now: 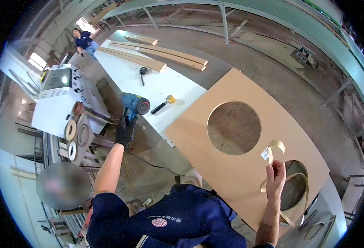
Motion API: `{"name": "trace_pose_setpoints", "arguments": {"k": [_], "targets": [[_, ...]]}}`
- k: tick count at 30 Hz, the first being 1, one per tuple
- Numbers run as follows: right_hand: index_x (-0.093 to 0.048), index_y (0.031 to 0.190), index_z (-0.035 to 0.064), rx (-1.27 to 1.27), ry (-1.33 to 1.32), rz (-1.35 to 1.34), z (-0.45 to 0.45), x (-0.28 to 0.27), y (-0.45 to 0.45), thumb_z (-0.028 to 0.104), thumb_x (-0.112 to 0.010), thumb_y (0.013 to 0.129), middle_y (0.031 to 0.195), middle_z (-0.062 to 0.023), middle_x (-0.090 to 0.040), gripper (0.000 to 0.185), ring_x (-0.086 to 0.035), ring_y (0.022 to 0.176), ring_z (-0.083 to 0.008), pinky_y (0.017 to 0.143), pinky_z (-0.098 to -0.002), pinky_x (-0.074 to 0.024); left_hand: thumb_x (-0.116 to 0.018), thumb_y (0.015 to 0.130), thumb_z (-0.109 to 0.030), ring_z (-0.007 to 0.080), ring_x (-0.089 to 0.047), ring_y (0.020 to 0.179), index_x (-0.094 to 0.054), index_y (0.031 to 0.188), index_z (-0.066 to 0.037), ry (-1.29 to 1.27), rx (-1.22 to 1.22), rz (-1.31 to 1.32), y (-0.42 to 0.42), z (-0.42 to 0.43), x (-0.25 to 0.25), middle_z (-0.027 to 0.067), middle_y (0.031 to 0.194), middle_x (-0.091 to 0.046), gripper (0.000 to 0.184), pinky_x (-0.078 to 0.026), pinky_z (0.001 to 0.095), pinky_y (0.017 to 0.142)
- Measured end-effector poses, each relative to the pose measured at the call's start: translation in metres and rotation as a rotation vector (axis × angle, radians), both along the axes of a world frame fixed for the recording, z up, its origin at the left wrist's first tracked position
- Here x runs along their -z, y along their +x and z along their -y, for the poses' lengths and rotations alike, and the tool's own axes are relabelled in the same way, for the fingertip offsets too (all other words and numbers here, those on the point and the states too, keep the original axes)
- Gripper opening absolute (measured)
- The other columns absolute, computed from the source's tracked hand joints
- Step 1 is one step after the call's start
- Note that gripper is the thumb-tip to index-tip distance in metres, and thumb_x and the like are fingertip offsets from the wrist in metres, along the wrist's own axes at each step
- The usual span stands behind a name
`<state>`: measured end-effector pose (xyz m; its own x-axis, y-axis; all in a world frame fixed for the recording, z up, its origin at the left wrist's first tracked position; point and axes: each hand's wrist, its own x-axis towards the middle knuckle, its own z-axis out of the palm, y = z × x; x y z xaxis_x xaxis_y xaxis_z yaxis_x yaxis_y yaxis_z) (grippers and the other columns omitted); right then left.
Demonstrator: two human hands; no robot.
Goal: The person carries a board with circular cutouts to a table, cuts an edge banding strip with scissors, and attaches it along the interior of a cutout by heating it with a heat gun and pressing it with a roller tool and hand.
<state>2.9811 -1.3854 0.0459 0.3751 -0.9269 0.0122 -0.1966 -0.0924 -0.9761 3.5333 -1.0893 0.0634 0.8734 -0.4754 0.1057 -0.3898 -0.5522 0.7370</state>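
My left hand (pixel 126 131), in a black glove, is wrapped round the handle of a blue heat gun (pixel 135 103), whose cord trails down toward my body. Bare, my right hand (pixel 276 175) pinches a strip of tan edge banding (pixel 277 144). The strip's upper end curls over and carries a small white label (pixel 265 153). Its length loops down past a round hole in the brown board (pixel 186 132). That board has two large round cutouts. A roller tool with a black handle (pixel 159 108) lies on the white table to the board's left.
Long wooden strips (pixel 157 53) and a black tape measure (pixel 143 71) lie on the white table (pixel 120 76). Rolls of edge banding (pixel 71 129) rest on a stand beside a white machine (pixel 54 103). A person (pixel 85 42) is at the far end; a green-topped conveyor frame (pixel 223 20) runs behind.
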Motion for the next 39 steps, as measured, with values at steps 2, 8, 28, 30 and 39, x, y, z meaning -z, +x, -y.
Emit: {"name": "trace_pose_setpoints", "arguments": {"k": [2, 8, 28, 30, 39], "targets": [[-0.057, 0.102, -0.0008, 0.002, -0.075, -0.09, 0.016, -0.009, 0.015, 0.01, -0.066, 0.094, 0.084, -0.0026, -0.057, 0.016, -0.05, 0.076, -0.0096, 0.07, -0.0251, -0.0439, -0.068, 0.093, -0.044, 0.0297, -0.064, 0.099, -0.059, 0.114, -0.002, 0.09, -0.034, 0.077, 0.053, 0.005, 0.036, 0.0158, 0.106, -0.067, 0.048, -0.048, 0.0412, 0.086], [-0.058, 0.102, -0.0004, 0.165, -0.263, -0.34, 0.055, -0.012, 0.096, 0.008, -0.073, 0.089, 0.081, -0.0076, -0.064, 0.022, -0.059, 0.074, -0.0135, 0.069, -0.0304, -0.0506, -0.063, 0.091, -0.053, 0.042, -0.063, 0.107, -0.052, 0.132, -0.004, 0.208, -0.079, 0.204, 0.175, 0.054, 0.147, 0.0228, 0.122, -0.064, 0.065, -0.048, 0.0501, 0.088], [-0.058, 0.089, 0.0068, 0.042, -0.369, -0.844, 0.1, 0.09, 0.148, 0.021, -0.07, 0.091, 0.078, -0.0119, -0.065, 0.019, -0.065, 0.073, -0.0342, 0.065, -0.0449, -0.0507, -0.073, 0.09, -0.017, 0.0339, -0.06, 0.11, -0.057, 0.129, 0.003, 0.026, 0.318, 0.525, 0.119, 0.163, 0.111, 0.0206, 0.121, -0.063, 0.046, -0.047, 0.0441, 0.096], [-0.059, 0.088, 0.0068, 0.003, -0.43, -0.853, 0.108, 0.1, 0.146, 0.02, -0.071, 0.09, 0.078, -0.0113, -0.065, 0.018, -0.065, 0.073, -0.0339, 0.066, -0.0443, -0.0508, -0.075, 0.088, -0.013, 0.0267, -0.062, 0.104, -0.059, 0.128, 0.0, -0.066, 0.497, 0.225, 0.049, 0.224, 0.109, 0.0164, 0.118, -0.065, 0.045, -0.05, 0.0386, 0.091], [-0.063, 0.09, 0.0063, 0.006, -0.55, -0.893, 0.14, 0.142, 0.138, 0.013, -0.074, 0.086, 0.089, -0.0093, -0.064, 0.014, -0.063, 0.081, -0.0295, 0.071, -0.0409, -0.0515, -0.073, 0.092, -0.04, 0.0125, -0.065, 0.091, -0.063, 0.122, -0.001, -0.152, 0.472, -1.538, -0.193, 0.39, 0.203, 0.0057, 0.101, -0.067, 0.05, -0.054, 0.028, 0.075]]}}
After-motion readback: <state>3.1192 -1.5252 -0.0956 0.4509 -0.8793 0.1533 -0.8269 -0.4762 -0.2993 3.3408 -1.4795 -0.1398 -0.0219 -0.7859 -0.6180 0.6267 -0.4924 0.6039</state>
